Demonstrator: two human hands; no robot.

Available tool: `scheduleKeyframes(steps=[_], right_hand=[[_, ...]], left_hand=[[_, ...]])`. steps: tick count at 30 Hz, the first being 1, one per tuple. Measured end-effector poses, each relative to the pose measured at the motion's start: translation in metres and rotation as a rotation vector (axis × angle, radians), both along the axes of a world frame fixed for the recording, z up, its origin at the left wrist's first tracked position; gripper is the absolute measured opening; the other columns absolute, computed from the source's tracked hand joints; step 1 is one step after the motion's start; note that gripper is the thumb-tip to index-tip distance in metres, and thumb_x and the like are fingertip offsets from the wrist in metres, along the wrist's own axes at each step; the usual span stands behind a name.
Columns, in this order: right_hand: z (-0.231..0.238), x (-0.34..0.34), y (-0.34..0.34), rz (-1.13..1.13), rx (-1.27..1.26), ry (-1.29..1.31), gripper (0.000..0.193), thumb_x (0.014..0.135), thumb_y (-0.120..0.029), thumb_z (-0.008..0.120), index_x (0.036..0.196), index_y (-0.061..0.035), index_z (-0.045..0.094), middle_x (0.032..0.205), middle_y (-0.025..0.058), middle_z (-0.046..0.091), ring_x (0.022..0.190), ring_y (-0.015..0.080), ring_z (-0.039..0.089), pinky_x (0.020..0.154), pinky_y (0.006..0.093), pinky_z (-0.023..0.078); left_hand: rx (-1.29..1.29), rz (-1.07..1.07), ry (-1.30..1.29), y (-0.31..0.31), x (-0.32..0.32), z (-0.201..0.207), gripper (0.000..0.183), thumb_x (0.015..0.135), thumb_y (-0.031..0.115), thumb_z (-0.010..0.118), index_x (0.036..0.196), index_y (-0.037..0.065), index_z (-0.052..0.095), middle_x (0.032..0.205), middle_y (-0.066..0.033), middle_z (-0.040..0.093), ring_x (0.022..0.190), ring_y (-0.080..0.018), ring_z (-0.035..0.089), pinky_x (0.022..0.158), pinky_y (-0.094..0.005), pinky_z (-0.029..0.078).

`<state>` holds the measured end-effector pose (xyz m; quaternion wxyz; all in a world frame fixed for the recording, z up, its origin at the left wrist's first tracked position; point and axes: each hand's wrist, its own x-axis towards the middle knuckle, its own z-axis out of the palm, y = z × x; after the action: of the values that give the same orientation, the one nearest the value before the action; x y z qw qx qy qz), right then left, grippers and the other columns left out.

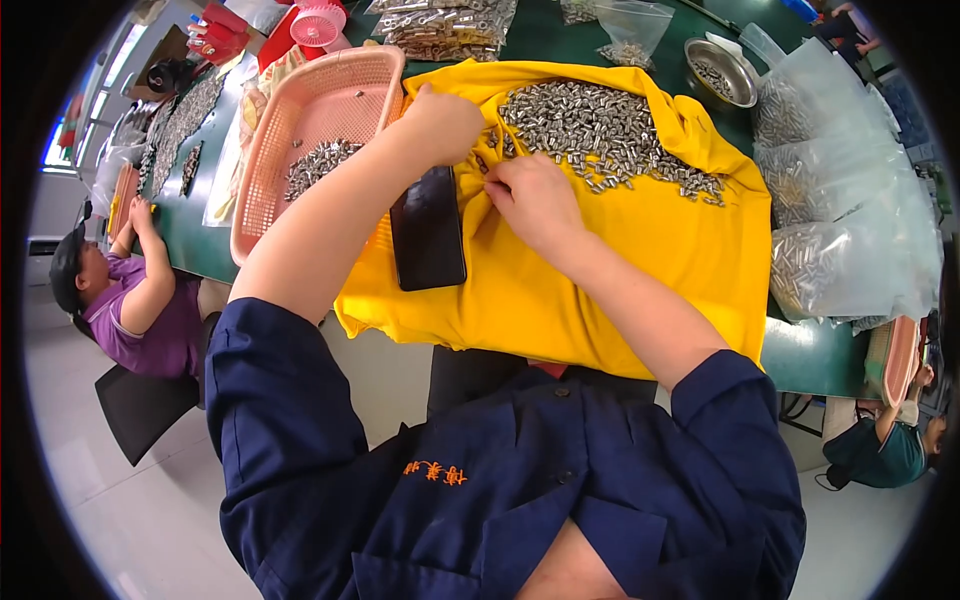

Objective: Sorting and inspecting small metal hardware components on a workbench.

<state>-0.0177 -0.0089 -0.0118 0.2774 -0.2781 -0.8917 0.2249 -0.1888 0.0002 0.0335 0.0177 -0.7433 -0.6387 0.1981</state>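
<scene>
A yellow cloth (620,260) covers the table in front of me, with a heap of small silver metal parts (590,115) on its far half. At the left of the heap, my left hand (452,128) is closed, its fingers curled down and mostly hidden among the folds. My right hand (538,200) is closed too, fingertips pinched on a raised fold of the cloth. A few metal parts lie between the hands. Close under my left wrist rests a black smartphone (428,230), its dark screen facing up.
Left of the cloth stands a pink plastic basket (262,130) with metal parts. A metal bowl (735,85) sits at the back right, near clear bags of parts (805,265). More bags (445,25) lie at the back. People sit at left (155,290) and right (870,445).
</scene>
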Motion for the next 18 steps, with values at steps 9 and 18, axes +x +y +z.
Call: scheduleKeyframes(steps=[9,18], right_hand=[[0.009,0.01,0.008,-0.008,-0.032,0.105,0.016,0.072,-0.021,0.061,0.075,-0.0054,0.064,0.075,0.0113,0.061,0.076,0.029,0.054,0.071,0.0368,0.043],[0.014,-0.004,0.016,-0.136,0.112,0.142,0.017,0.071,-0.021,0.063,0.074,-0.0047,0.061,0.073,0.0122,0.059,0.075,0.0297,0.054,0.07,0.0388,0.043]], left_hand=[[0.19,-0.151,-0.569,-0.025,-0.024,0.033,0.011,0.069,0.013,0.061,0.077,0.006,0.058,0.078,-0.0064,0.06,0.081,-0.0256,0.057,0.081,-0.0381,0.039],[0.278,-0.218,-0.583,-0.032,-0.025,0.03,0.01,0.069,0.011,0.058,0.078,0.006,0.057,0.081,-0.006,0.059,0.083,-0.0243,0.055,0.081,-0.0363,0.038]])
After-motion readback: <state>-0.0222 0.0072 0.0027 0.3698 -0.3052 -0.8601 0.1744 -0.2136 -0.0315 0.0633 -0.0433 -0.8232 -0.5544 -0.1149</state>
